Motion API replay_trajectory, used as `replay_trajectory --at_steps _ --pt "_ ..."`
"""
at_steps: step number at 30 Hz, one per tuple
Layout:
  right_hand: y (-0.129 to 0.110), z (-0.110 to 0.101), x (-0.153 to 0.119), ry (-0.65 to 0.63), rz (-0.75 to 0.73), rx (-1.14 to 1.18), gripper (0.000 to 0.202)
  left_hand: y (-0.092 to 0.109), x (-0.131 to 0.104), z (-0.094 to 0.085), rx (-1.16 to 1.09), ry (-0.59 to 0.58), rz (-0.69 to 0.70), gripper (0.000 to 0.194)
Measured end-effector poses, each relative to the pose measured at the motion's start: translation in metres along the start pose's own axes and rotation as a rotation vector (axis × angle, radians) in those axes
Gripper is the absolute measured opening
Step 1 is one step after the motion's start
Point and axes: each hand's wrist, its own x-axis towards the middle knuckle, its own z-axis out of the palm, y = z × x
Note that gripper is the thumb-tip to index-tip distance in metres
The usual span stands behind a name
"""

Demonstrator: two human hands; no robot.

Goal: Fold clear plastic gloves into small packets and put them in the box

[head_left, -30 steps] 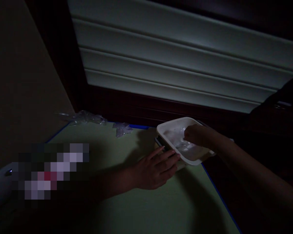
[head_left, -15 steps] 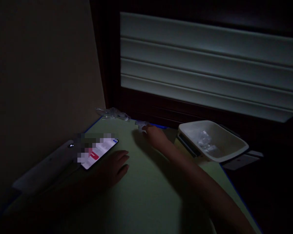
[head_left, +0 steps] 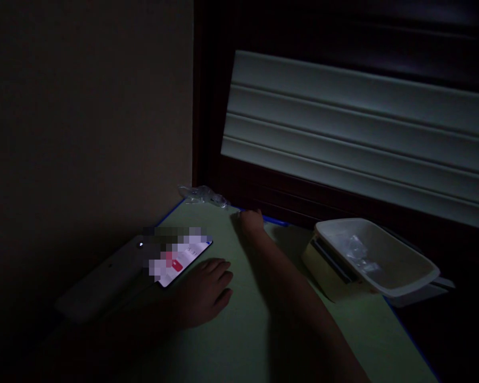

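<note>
My right hand (head_left: pixel 252 226) reaches to the far edge of the table, its fingers curled down over a small clear plastic wrapper that it almost wholly covers. More crumpled clear plastic (head_left: pixel 203 196) lies just left of it, in the far corner. My left hand (head_left: pixel 207 290) rests palm down on the pale green tabletop (head_left: pixel 227 348), holding nothing, with its fingers a little apart. Beside its fingertips is a phone (head_left: pixel 189 260) with a lit screen, partly pixelated.
A pale plastic bin (head_left: pixel 407 260) with clear plastic scraps (head_left: pixel 359 252) inside stands at the right edge. Along the left wall lies a long white power strip-like object (head_left: pixel 99 282) with a small light. A louvred panel (head_left: pixel 343 127) rises behind the table. The room is dim.
The view has shifted, so things appear further right and lower. My right hand has moved left over the small plastic wrapper, which showed at its fingertips before. My left hand stays beside the phone.
</note>
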Motion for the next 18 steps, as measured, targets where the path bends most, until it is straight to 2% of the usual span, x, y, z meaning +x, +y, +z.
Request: replay_trajectory --at_steps 6,10,13,14,16,18 --pt "0.010 -0.009 -0.007 0.300 0.091 0.347 0.031 -0.001 -0.001 0.001 -0.067 0.019 -0.025 0.023" --pt "0.021 -0.013 -0.033 0.448 0.067 0.690 0.024 -0.007 0.000 0.004 -0.240 0.160 -0.098 0.029" --pt "0.021 -0.002 -0.072 0.433 0.010 0.958 0.025 -0.009 0.002 0.007 -0.474 0.314 -0.234 0.035" --pt "0.019 0.005 -0.087 0.409 -0.007 1.041 0.025 -0.009 0.003 0.008 -0.592 0.333 -0.283 0.039" --pt "0.012 0.022 -0.118 0.351 -0.033 1.190 0.029 -0.006 0.005 0.009 -0.837 0.291 -0.352 0.044" --pt "0.002 0.040 -0.145 0.295 -0.047 1.311 0.032 -0.001 0.006 0.010 -1.010 0.177 -0.377 0.041"
